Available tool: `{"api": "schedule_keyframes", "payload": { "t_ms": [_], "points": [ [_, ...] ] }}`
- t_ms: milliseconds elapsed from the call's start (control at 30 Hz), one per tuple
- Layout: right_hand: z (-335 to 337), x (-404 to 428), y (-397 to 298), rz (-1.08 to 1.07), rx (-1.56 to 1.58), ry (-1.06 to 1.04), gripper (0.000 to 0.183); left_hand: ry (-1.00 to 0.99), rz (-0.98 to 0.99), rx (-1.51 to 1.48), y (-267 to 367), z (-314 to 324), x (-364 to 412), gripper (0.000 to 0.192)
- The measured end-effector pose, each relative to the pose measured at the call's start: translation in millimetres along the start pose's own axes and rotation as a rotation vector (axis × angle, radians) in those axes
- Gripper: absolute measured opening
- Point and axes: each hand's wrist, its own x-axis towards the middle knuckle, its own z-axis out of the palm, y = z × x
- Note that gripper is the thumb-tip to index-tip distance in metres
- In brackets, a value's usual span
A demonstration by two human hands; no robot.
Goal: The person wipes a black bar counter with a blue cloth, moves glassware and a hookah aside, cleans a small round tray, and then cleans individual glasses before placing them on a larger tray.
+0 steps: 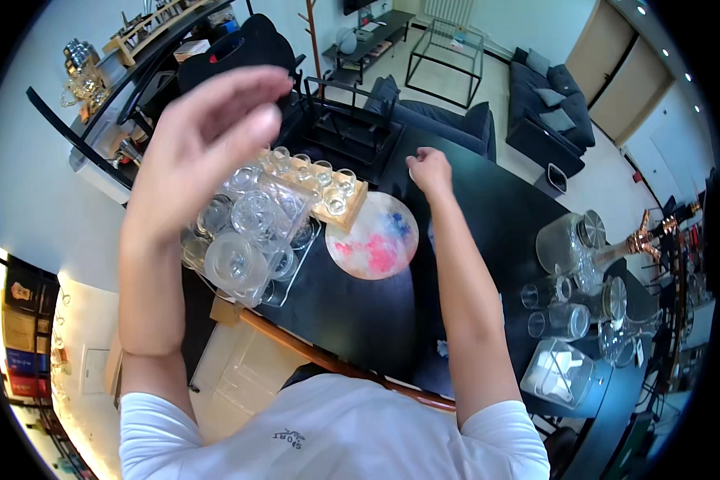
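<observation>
My left hand (222, 129), blurred, is raised over the left end of the black table (348, 318). Its thumb and fingers are apart, with nothing visible between them. Below it, a clear plastic rack (297, 195) carries several upturned drinking glasses (257, 213). Beside the rack, a light wooden holder (357, 207) bears a row of small glasses (336, 201). One end of the holder overlaps a round mat (366, 255) with pink and blue patches. My right hand (431, 171) is over the table beyond the mat, fingers curled; what they may hold is hidden.
A black metal rack (351, 129) stands at the table's far side. To the right are a lidded glass jar (561, 243), glass cups (558, 321) and a clear container (558, 372) with white pieces inside. A dark armchair (444, 123) sits behind the table.
</observation>
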Motion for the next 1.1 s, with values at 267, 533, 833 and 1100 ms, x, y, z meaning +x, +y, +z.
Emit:
{"api": "schedule_keyframes", "payload": {
  "t_ms": [267, 533, 833, 1100],
  "points": [
    [-115.5, -230.2, 80.1, -0.15, -0.213, 0.265, 0.042, -0.367, -0.217, -0.159, -49.4, 139.3, -157.3, 0.045],
    [-96.8, -339.5, 114.2, -0.093, -0.52, 0.237, 0.055, -0.308, -0.179, 0.235, -106.3, 211.7, -229.1, 0.044],
    [-26.1, -357.4, 70.6, -0.384, -0.337, 0.179, 0.046, -0.252, 0.016, 0.3, -117.0, 205.6, -263.4, 0.051],
    [36.5, -357.0, -2.4, -0.598, -0.205, 0.145, 0.038, -0.221, 0.051, 0.29, -128.8, 163.8, -308.0, 0.054]
  ]
}}
